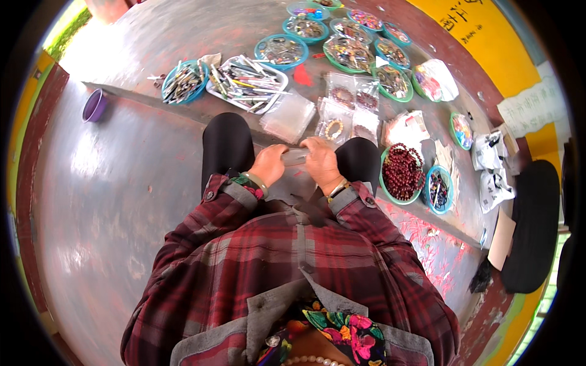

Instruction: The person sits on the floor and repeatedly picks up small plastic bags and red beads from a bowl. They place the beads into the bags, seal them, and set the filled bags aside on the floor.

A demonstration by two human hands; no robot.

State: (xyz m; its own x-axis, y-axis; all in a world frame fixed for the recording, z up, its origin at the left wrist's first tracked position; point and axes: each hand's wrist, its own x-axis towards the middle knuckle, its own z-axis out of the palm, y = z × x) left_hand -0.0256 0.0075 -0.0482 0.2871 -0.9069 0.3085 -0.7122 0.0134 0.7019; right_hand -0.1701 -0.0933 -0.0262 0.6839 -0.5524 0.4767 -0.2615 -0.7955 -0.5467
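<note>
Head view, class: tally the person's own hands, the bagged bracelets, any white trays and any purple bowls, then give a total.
Left hand and right hand: 2
Bagged bracelets: 4
White tray: 1
Purple bowl: 1
Total: 8

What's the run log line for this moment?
left hand: holding clear plastic | right hand: holding same plastic | ahead: bagged bracelets | right: dark red beads

Smooth grey floor [122,213] — white glare at left, red-marked patch [421,235] at lower right. Yellow painted wall [497,52], dark-red band [442,49] along its base; pale green paper sheet [531,108] against it. Bright upper-left corner — green grass [66,32].
</note>
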